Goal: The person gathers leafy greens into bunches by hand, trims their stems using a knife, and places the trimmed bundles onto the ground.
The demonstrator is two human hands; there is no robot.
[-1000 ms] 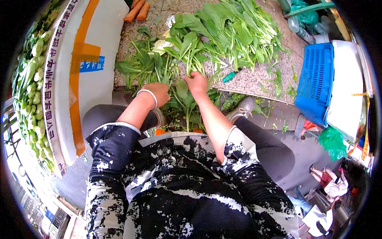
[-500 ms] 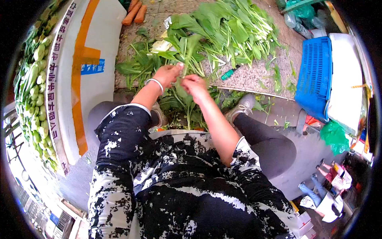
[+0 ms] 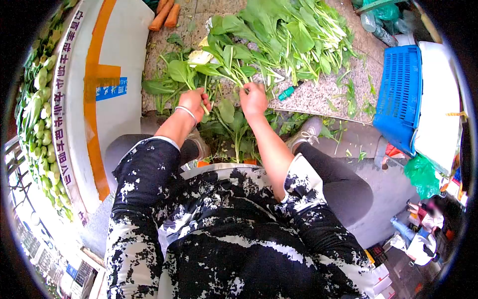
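Observation:
My left hand [image 3: 193, 103], with a white bangle at its wrist, is closed on a leafy green stalk [image 3: 180, 73] whose leaves point away from me. To its right, my right hand [image 3: 254, 99] pinches the stems of more leafy greens [image 3: 228, 56] at the near edge of the stone surface [image 3: 318, 103]. Beyond lies a large heap of leafy greens [image 3: 298, 37] with pale stems. A green-handled tool [image 3: 286, 93] rests to the right of my right hand. Pale yellowish leaves [image 3: 200, 57] lie between the greens. Loose leaves [image 3: 234, 129] are below my hands, between my feet.
On the left stands a white foam box [image 3: 122, 55] with orange tape, and green vegetables [image 3: 44, 124] beyond it. Carrots [image 3: 164, 14] lie at the top. A blue basket [image 3: 398, 94] and a green plastic bag [image 3: 422, 175] are on the right. Other people [image 3: 423, 244] are at lower right.
My hands came close together and have now moved apart. My left hand has gone left and nearer to me with a stalk. My right hand has moved slightly right and holds stems.

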